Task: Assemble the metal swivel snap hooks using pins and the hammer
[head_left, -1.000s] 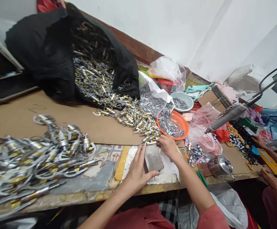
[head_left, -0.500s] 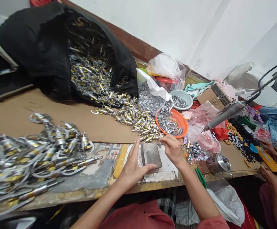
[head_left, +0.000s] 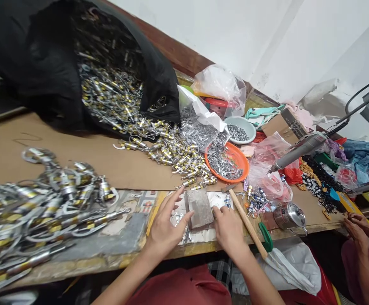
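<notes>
A grey metal block (head_left: 200, 208) lies on a white-covered patch of the bench near its front edge. To its left, my left hand (head_left: 167, 222) is open, thumb and fingers apart, the thumb close to the block's edge. At the block's right side my right hand (head_left: 230, 228) has its fingers curled together; whatever they pinch is too small or hidden to name. A hammer (head_left: 248, 224) with a wooden handle lies just right of that hand, its handle jutting over the bench edge. Small metal links (head_left: 184, 231) lie between my left hand and the block.
Silver-and-yellow metal fittings with curved hooks (head_left: 184, 159) spill from a black sack (head_left: 54, 67); more fittings (head_left: 67, 190) pile at left. An orange plate (head_left: 244, 159) holds small metal parts. A hanging electric screwdriver (head_left: 295, 152), metal mug (head_left: 289, 218) and a co-worker's hands (head_left: 357, 226) are at right.
My right hand has come down from the block's far right corner to its right side. The hammer beside it now shows. My left hand stays open, slightly lower and farther left.
</notes>
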`<state>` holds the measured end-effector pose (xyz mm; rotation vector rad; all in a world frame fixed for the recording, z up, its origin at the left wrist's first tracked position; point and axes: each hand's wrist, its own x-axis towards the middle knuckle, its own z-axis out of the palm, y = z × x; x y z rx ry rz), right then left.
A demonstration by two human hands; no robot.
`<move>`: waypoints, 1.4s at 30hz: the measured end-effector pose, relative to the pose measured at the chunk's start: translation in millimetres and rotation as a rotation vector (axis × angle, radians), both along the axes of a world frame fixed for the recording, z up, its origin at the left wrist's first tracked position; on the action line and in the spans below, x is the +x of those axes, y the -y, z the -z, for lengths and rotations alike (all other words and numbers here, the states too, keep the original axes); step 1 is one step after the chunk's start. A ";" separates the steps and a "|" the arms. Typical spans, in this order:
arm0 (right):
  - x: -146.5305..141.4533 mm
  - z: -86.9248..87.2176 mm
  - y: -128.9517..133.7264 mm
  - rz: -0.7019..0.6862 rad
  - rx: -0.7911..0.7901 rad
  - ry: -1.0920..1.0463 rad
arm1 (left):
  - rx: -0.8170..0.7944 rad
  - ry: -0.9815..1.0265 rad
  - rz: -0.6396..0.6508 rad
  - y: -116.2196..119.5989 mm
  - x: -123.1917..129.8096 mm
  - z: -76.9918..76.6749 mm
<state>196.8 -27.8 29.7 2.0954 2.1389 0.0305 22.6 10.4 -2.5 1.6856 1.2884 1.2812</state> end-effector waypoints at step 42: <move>-27.9 -4.3 33.4 -0.401 0.761 -0.917 | -0.338 0.389 0.269 28.1 -10.2 -35.1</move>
